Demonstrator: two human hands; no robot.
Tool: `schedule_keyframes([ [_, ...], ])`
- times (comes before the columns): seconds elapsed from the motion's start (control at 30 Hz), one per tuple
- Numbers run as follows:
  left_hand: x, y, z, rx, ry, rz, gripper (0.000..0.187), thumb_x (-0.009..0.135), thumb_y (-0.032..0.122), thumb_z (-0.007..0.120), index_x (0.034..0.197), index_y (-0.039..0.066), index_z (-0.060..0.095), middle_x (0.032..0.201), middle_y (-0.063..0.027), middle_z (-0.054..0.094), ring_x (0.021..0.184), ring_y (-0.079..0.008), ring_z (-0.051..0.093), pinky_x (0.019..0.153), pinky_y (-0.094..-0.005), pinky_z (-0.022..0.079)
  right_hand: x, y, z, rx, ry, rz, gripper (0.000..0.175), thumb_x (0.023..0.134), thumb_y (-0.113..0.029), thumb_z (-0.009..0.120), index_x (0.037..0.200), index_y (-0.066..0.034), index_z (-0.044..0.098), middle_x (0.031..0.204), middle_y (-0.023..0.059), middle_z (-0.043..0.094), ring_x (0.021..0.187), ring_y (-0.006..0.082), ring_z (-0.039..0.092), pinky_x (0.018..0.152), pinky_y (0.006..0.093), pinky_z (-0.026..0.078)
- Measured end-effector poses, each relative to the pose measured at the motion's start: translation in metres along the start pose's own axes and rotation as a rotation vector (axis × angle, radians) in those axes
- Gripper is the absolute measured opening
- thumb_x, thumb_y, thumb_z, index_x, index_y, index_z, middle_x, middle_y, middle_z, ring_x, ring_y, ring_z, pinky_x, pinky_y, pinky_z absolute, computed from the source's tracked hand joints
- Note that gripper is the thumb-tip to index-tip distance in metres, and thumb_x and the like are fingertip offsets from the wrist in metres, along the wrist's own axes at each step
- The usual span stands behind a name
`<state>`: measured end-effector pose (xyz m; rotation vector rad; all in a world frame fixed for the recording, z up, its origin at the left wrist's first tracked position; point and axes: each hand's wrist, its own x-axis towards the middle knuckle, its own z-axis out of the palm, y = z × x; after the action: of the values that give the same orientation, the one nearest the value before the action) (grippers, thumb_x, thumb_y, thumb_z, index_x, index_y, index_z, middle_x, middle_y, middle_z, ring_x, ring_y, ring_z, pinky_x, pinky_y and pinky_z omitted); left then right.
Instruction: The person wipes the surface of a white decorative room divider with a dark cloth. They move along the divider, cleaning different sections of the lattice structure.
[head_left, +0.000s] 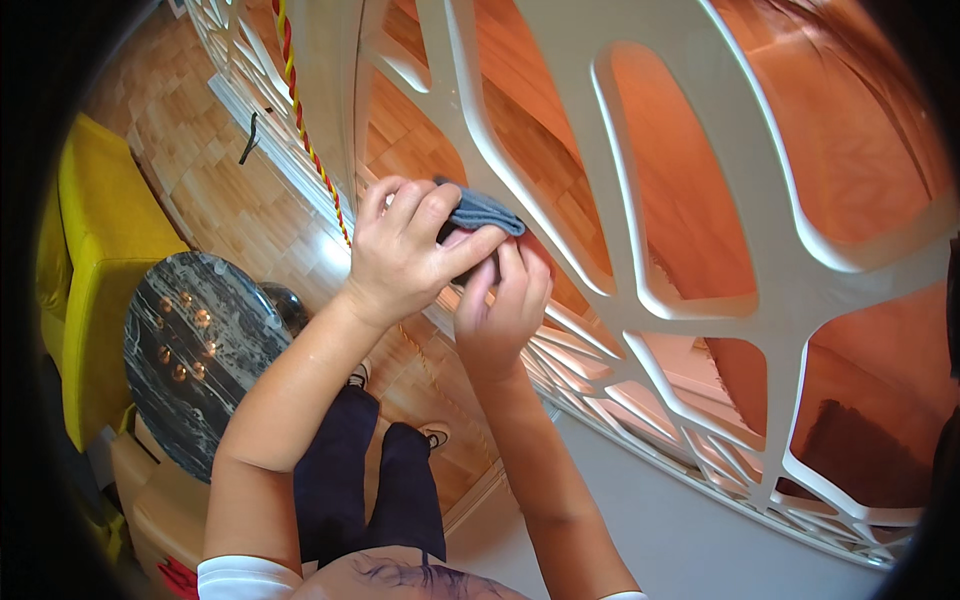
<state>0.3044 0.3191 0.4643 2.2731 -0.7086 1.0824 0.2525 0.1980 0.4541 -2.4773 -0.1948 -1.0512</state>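
Note:
A folded blue-grey cloth (487, 212) is pinched between my two hands, raised in front of a white openwork partition (480, 176) with large rounded cutouts. My left hand (405, 247) grips the cloth from the left, its thumb reaching across the lower edge. Just to the right and below, my right hand (506, 296) has its fingers curled up against the cloth's underside. A dark part between the palms is mostly hidden by the fingers.
A twisted red and yellow rope (300, 124) hangs left of the partition. At the left stand a yellow upholstered chair (112, 225) and a round dark marble-patterned table (202, 330). Orange fabric (675, 172) shows behind the cutouts. Wood-look flooring (195, 135) lies below.

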Motion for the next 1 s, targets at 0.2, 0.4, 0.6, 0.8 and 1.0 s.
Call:
schedule_keyframes([
  [0.2, -0.02, 0.013, 0.007, -0.094, -0.109, -0.07, 0.024, 0.079, 0.023, 0.063, 0.101, 0.031, 0.07, 0.089, -0.0005, 0.054, 0.084, -0.0203, 0.057, 0.081, -0.0403, 0.046, -0.026, 0.01, 0.001, -0.216, -0.071, -0.117, 0.042, 0.084, 0.006, 0.061, 0.125, 0.0058, 0.05, 0.123, 0.025, 0.054, 0.103, 0.0395, 0.057, 0.087, 0.0452, 0.049],
  [0.4, -0.047, 0.035, 0.026, -0.17, -0.155, -0.12, 0.023, 0.08, 0.023, 0.063, 0.102, 0.027, 0.071, 0.088, -0.0012, 0.055, 0.089, -0.0199, 0.057, 0.091, -0.0439, 0.043, -0.031, 0.026, -0.027, -0.447, -0.318, -0.311, 0.025, 0.087, -0.01, 0.055, 0.106, 0.0057, 0.059, 0.111, 0.0229, 0.061, 0.102, 0.034, 0.061, 0.088, 0.0409, 0.051],
  [0.6, -0.065, 0.067, 0.035, -0.292, -0.223, -0.278, 0.025, 0.083, 0.021, 0.064, 0.107, 0.02, 0.07, 0.086, -0.0019, 0.056, 0.086, -0.0204, 0.056, 0.086, -0.0418, 0.044, -0.006, 0.036, -0.069, -0.606, -0.479, -0.487, 0.012, 0.083, -0.01, 0.058, 0.092, -0.0029, 0.06, 0.104, 0.013, 0.065, 0.092, 0.0231, 0.061, 0.079, 0.0307, 0.047],
  [0.8, -0.054, 0.133, 0.037, -0.617, -0.16, -0.61, 0.03, 0.089, 0.016, 0.063, 0.119, 0.017, 0.066, 0.08, -0.0061, 0.058, 0.074, -0.0252, 0.061, 0.07, -0.0362, 0.044, 0.011, 0.025, -0.121, -0.629, -0.566, -0.412, 0.024, 0.079, -0.008, 0.063, 0.101, 0.0007, 0.063, 0.11, 0.0134, 0.065, 0.096, 0.0262, 0.061, 0.079, 0.0348, 0.046],
  [1.0, -0.069, 0.097, 0.036, -0.346, -0.23, -0.383, 0.038, 0.082, 0.015, 0.062, 0.119, 0.021, 0.067, 0.078, -0.0039, 0.053, 0.074, -0.022, 0.056, 0.071, -0.0364, 0.043, 0.004, 0.028, -0.104, -0.588, -0.538, -0.489, 0.028, 0.08, -0.009, 0.059, 0.105, 0.0044, 0.064, 0.11, 0.0165, 0.065, 0.097, 0.0284, 0.062, 0.082, 0.0366, 0.048],
])
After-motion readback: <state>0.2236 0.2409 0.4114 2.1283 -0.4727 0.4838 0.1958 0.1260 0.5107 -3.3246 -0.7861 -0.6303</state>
